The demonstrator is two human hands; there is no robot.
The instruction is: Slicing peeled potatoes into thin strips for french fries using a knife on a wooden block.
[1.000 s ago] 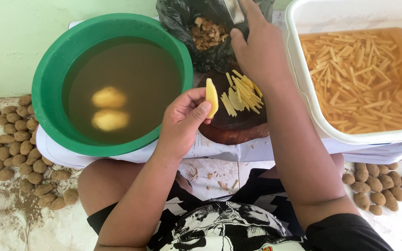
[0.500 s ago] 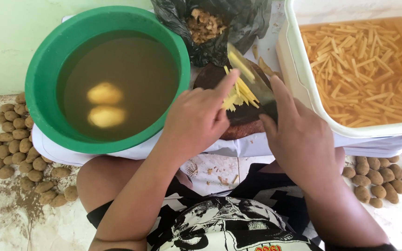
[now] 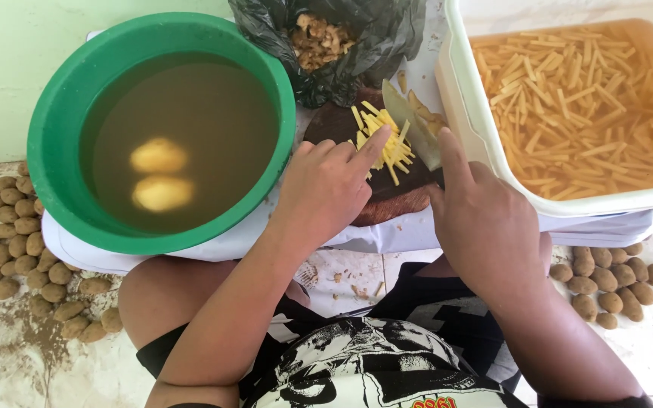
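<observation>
A dark round cutting board (image 3: 387,198) lies between the green basin and the white tub. On it sits a pile of yellow potato sticks (image 3: 383,136). My left hand (image 3: 326,189) rests on the board, fingers pressing the near side of the pile. My right hand (image 3: 481,223) grips a knife (image 3: 411,121), its blade lying on the right side of the sticks. Potato bits cling to the blade. The knife handle is hidden under my palm.
The green basin (image 3: 54,174) at left holds murky water and two peeled potatoes (image 3: 159,175). The white tub (image 3: 462,113) at right is full of cut sticks in water. A black bag of peelings (image 3: 326,45) lies behind the board. Unpeeled potatoes (image 3: 17,242) lie on the floor at both sides.
My left hand has put the potato slice down and now presses on the pile. My right hand came back from the black bag with the knife and laid the blade against the sticks.
</observation>
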